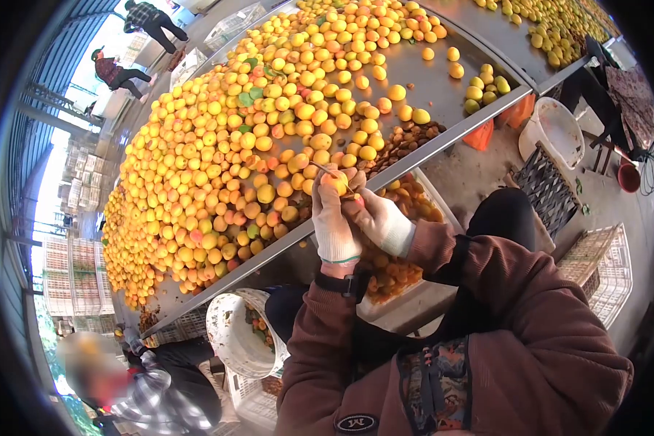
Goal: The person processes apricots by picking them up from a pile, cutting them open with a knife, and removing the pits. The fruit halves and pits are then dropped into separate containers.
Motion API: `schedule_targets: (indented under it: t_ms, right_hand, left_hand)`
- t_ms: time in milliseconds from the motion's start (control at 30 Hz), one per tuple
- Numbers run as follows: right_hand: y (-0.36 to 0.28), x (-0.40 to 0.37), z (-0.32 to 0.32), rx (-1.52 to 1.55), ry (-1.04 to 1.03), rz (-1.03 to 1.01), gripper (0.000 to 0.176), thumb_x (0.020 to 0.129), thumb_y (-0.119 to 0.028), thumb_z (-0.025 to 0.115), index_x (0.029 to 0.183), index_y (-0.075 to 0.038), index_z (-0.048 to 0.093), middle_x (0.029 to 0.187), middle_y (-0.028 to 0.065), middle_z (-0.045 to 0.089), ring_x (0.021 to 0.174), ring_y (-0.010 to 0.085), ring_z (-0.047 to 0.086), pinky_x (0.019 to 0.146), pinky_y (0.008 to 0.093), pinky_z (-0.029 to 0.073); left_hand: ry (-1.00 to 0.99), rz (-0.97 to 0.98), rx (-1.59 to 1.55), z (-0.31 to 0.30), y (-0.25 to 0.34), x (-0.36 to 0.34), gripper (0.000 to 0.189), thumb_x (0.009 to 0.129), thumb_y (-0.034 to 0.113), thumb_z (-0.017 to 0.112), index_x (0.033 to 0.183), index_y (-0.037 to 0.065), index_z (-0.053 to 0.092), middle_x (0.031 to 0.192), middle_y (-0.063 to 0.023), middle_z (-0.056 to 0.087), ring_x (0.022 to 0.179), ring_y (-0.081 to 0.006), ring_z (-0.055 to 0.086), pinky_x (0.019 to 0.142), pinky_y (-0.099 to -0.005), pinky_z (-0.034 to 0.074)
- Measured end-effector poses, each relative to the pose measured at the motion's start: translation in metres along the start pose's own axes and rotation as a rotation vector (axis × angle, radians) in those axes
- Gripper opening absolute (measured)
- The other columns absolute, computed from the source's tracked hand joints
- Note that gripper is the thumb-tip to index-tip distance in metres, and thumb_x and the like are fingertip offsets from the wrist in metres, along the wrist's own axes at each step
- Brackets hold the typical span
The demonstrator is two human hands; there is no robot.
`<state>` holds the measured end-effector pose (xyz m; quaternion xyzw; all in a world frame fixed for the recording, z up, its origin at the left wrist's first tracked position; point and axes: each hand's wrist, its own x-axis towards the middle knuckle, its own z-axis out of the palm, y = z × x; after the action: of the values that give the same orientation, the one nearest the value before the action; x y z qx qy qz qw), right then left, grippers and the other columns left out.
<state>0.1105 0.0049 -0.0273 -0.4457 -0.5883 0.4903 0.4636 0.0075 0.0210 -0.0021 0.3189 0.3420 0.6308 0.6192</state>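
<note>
My left hand (336, 231), in a white knit glove, is closed around a yellow-orange apricot (334, 183) over the near rim of the metal table (443, 142). Against it, my right hand (384, 221), gloved too, has its fingers bent and pressed together. A thin dark strip, perhaps a blade or stem, crosses the top of the apricot. At the right fingertips a small reddish piece shows; what those fingers grip is mostly hidden. Beyond my hands spreads a large heap of apricots (218, 167), with a pile of brown pits (407, 145) beside them.
Below my hands stands a white crate of opened apricots (392, 272). A white bucket (241, 330) is at lower left, near a seated person (160, 392). Another white bucket (559, 131) and a plastic crate (603, 272) stand at right. Two people stand at far left.
</note>
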Motion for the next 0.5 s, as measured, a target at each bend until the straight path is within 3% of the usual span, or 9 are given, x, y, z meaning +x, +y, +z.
schedule_targets:
  t_ms: [33,200,267,333,400,500]
  right_hand:
    - [0.004,-0.001,0.003,-0.015,0.043,-0.032,0.035,0.099,-0.033,0.051,0.119,-0.004,0.054,0.101,0.0224,0.067,0.097,0.0408,0.065,0.082,0.0417,0.052]
    - [0.003,0.007,-0.004,-0.136,0.059,-0.018,0.028,0.098,-0.03,0.053,0.11,-0.004,0.052,0.091,0.0233,0.065,0.09,0.043,0.064,0.075,0.0438,0.051]
    - [-0.001,0.009,-0.007,-0.203,0.03,0.011,0.027,0.097,-0.029,0.053,0.106,-0.004,0.05,0.087,0.0232,0.064,0.087,0.0436,0.063,0.072,0.0452,0.051]
    - [-0.004,0.008,-0.003,-0.319,-0.007,-0.023,0.025,0.095,-0.029,0.054,0.1,-0.006,0.046,0.079,0.0222,0.061,0.08,0.0442,0.061,0.066,0.0482,0.049]
    - [-0.002,0.007,-0.003,-0.387,-0.041,-0.047,0.025,0.094,-0.028,0.056,0.102,-0.007,0.045,0.078,0.0215,0.062,0.078,0.0434,0.062,0.063,0.0494,0.048]
    - [0.005,0.014,-0.007,-0.5,-0.081,-0.053,0.028,0.09,-0.025,0.058,0.106,-0.007,0.045,0.08,0.0206,0.063,0.079,0.0417,0.063,0.066,0.0481,0.05]
  left_hand:
    - [0.007,-0.008,0.024,0.001,-0.001,0.0,0.041,0.102,0.036,0.048,0.127,0.004,0.048,0.11,-0.0107,0.064,0.103,-0.0215,0.062,0.088,-0.0332,0.051]
    - [0.049,-0.065,0.254,-0.001,0.006,0.006,0.04,0.102,0.03,0.048,0.131,0.002,0.047,0.114,-0.0094,0.062,0.1,-0.0166,0.06,0.086,-0.0288,0.05]
    - [0.054,0.276,0.523,0.0,0.004,0.014,0.039,0.102,0.025,0.049,0.135,0.003,0.046,0.119,-0.0065,0.059,0.098,-0.0131,0.057,0.081,-0.0251,0.05]
    - [0.184,0.132,0.336,0.006,0.014,0.011,0.037,0.102,0.023,0.049,0.131,0.002,0.049,0.113,-0.0058,0.059,0.096,-0.0142,0.057,0.078,-0.0292,0.051]
    - [0.03,0.01,-0.017,-0.013,0.018,0.014,0.034,0.102,0.025,0.048,0.126,0.001,0.05,0.108,-0.0098,0.062,0.095,-0.0185,0.06,0.078,-0.0328,0.053]
    - [-0.026,-0.154,-0.211,-0.023,0.016,0.013,0.027,0.103,0.021,0.046,0.122,0.002,0.048,0.101,-0.0121,0.064,0.093,-0.0217,0.063,0.075,-0.0341,0.055]
